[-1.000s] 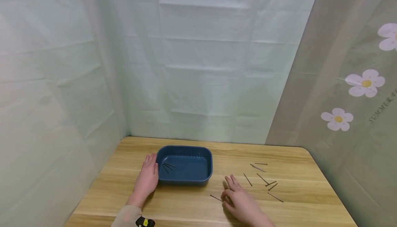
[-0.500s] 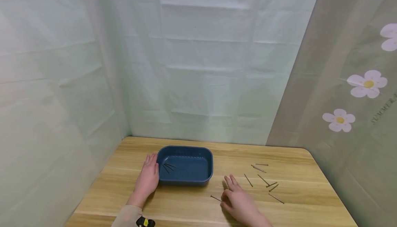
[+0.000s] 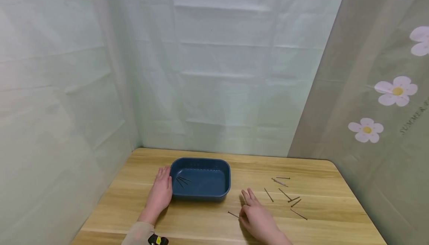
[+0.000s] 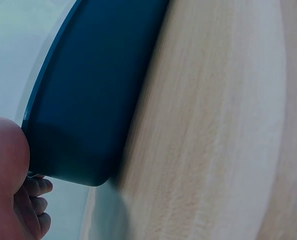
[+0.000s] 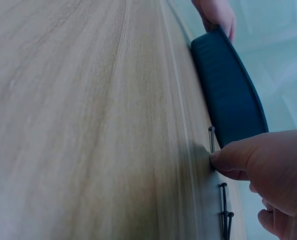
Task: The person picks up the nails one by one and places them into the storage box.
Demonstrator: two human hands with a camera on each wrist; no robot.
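A dark blue tray [image 3: 225, 181] stands on the wooden table [image 3: 201, 219] with a few nails [image 3: 182, 180] inside at its left end. My left hand [image 3: 161, 190] lies flat against the tray's left wall, fingers straight; the left wrist view shows the palm [image 4: 6, 165] against the tray [image 4: 88, 100]. My right hand [image 3: 247, 207] rests on the table right of the tray, fingers stretched forward. Its thumb [image 5: 231, 156] touches one end of a single nail [image 5: 211, 136] lying flat, the same nail [image 3: 232, 214] as in the head view.
Several loose nails [image 3: 285, 193] are scattered on the table right of my right hand, and some nails [image 5: 224, 207] show in the right wrist view. Pale fabric walls close the table on the left, back and right. The table's front edge is near my arms.
My right hand has shifted slightly left and back, its thumb closing onto the lone nail. The left hand and the tray have stayed put.
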